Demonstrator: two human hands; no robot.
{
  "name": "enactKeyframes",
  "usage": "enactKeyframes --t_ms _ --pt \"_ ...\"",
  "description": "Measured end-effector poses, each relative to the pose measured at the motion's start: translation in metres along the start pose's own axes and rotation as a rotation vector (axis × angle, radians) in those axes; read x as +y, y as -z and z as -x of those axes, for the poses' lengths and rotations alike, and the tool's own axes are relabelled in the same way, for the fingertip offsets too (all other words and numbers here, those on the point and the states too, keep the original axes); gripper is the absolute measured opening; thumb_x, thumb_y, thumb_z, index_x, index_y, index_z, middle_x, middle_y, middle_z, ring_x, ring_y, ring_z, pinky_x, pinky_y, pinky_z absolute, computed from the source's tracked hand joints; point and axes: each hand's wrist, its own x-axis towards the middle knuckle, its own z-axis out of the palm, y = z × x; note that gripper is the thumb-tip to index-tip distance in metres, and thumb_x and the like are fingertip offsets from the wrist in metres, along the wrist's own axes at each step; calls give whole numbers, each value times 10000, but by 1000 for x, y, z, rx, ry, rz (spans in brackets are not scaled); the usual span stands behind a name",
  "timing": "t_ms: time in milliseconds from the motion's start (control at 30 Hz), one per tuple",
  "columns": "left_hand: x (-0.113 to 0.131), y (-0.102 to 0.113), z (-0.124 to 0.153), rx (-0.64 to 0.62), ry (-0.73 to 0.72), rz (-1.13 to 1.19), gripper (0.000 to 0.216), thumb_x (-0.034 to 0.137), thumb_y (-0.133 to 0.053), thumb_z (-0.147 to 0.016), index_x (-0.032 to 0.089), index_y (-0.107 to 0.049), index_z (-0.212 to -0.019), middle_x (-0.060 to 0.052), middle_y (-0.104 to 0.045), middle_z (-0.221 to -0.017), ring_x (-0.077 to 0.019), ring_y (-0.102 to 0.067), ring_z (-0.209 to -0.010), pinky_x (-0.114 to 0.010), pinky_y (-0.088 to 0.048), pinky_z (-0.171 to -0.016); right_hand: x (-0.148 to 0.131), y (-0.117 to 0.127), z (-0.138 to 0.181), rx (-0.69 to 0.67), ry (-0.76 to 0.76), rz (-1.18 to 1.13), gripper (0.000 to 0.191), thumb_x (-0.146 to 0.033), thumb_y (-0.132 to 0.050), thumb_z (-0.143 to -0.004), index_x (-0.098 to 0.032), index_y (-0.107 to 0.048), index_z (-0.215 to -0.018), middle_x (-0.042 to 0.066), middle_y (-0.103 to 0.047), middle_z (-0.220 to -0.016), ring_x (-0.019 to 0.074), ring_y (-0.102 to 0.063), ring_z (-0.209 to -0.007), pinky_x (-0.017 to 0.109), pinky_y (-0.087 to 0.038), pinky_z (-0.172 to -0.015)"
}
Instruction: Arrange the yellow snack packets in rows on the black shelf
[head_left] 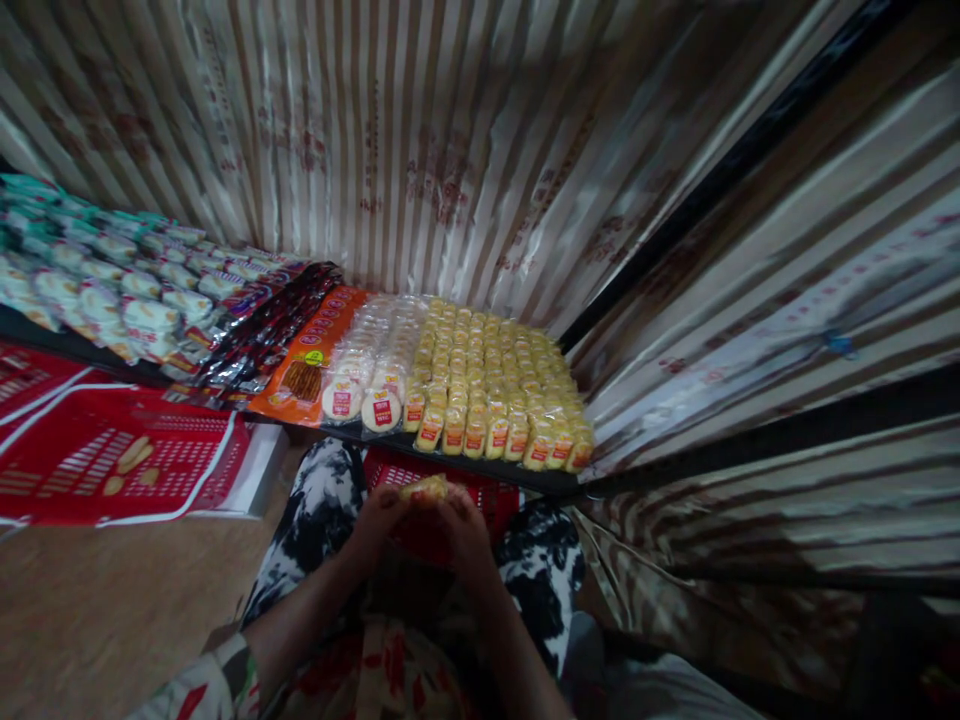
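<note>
Between my knees, a small yellow snack packet (pixel 425 489) is held up by the fingers of both hands. My left hand (pixel 381 515) is closed on its left end, and my right hand (pixel 465 522) pinches the right end. The packet's print is too blurred to read. Just ahead, rows of similar yellow packets (pixel 495 385) stand on a dark shelf. Left of them lie round pale crackers in clear wrap (pixel 384 403) and an orange snack bag (pixel 304 375).
Red baskets (pixel 202 450) sit on the floor at left, with another red basket (pixel 506 508) under the shelf. Dark packets (pixel 262 330) and white-green packets (pixel 112 265) fill the shelf's left part. Striped sheeting (pixel 450 130) hangs behind; a dark pole (pixel 720 190) slants at right.
</note>
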Motion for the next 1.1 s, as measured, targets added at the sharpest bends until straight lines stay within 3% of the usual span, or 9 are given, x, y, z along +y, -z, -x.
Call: enactKeyframes --t_ms 100,200,300,400,500,600,733,900,1100 --pt "7 2 6 -8 -108 -247 273 379 -623 -662 164 -570 -822 -30 -668 -790 -198 -633 -748 -334 -507 -710 -9 0 1 -9 101 66 356 -421 -666 -658 -199 -562 -916 45 -680 -892 204 -637 -827 334 -502 -775" --pt "23 3 12 60 -348 -525 323 303 -579 -694 170 -589 -988 -84 -637 -1025 -223 -587 -962 -361 -448 -881 -22 -1 3 -22 199 226 313 -404 -635 -692 -201 -570 -921 28 -678 -826 182 -632 -746 292 -504 -690" --pt "39 3 16 -9 -515 -668 395 258 -545 -720 183 -562 -1108 -91 -588 -1140 -215 -525 -1075 -336 -389 -957 -35 -7 3 -82 262 459 275 -353 -585 -746 -207 -602 -978 18 -669 -841 161 -614 -726 265 -494 -666" --pt "44 3 11 -75 -491 -681 337 268 -531 -732 184 -580 -1054 -66 -625 -1020 -192 -574 -930 -300 -439 -856 -47 -16 1 -113 345 610 315 -327 -555 -776 -217 -607 -1067 31 -654 -944 161 -605 -790 263 -497 -711" --pt "44 6 1 70 -424 -640 304 289 -520 -737 162 -570 -1009 -38 -625 -859 -165 -575 -764 -277 -458 -735 -55 -26 -6 -39 502 735 354 -304 -462 -849 -223 -561 -1179 61 -618 -1061 169 -586 -905 273 -487 -788" --pt "47 11 -12 213 -409 -598 325 330 -501 -756 140 -549 -1014 -23 -595 -773 -150 -548 -669 -269 -451 -665 -58 -34 -17 8 649 1026 358 -250 -386 -891 -247 -564 -1201 72 -601 -1006 180 -561 -926 291 -462 -838" --pt "57 11 -25 280 -449 -572 312 324 -495 -765 141 -550 -1012 -27 -588 -798 -148 -544 -680 -266 -449 -676 -54 -38 -30 40 654 1301 401 -188 -376 -886 -231 -528 -1255 85 -569 -919 189 -545 -845 292 -468 -796" --pt "72 2 -32 309 -488 -654 267 276 -479 -791 157 -549 -1020 -16 -554 -794 -142 -534 -676 -263 -449 -701 -47 -34 -37 70 658 1304 453 -133 -355 -878 -272 -486 -1289 71 -557 -945 174 -545 -871 266 -464 -809" --pt "84 -6 -40 316 -551 -781 286 233 -451 -820 115 -540 -1064 -91 -540 -971 -177 -554 -811 -309 -449 -815 -43 -29 -37 59 643 1290 472 -131 -337 -877 -274 -461 -1309 69 -560 -952 166 -549 -884 254 -464 -826"
